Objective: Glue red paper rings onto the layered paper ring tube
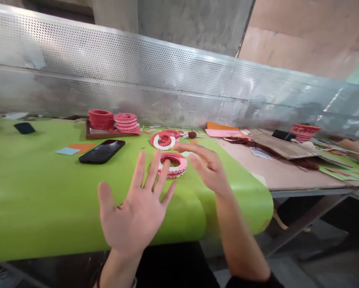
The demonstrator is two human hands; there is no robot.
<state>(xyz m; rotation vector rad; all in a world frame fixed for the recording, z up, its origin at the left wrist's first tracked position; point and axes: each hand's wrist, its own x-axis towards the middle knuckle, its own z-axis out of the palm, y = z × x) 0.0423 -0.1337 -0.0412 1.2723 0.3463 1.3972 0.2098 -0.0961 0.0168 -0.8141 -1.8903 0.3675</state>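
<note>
Just beyond the fingers I see a low stack of red, pink and white scalloped rings, apparently paper, lying flat on a smooth lime-green sheet that covers the table. The left hand is raised on the stack's near left side, palm toward me, all five fingers spread; its fingertips cover part of the stack from this view, and I cannot tell whether they touch it. The right hand hangs at the stack's right, somewhat blurred, fingers loosely bent and thumb apart from them. I see nothing held in either hand.

For good handling, I would keep both hands relaxed and clear of my line of sight to the scalloped edge. Any grip seems best made lightly from both sides, since those small points look easy to crush; steadying with one hand looks safer than squeezing with two.

Farther off lies a separate red-and-white scalloped ring, with a small dark red ball to its right. Far left, a stack of deep red rings stands beside a stack of pink-and-white rings; nearer is a black smartphone. At the right edge, another person's hand shows near brown cardboard.
</note>
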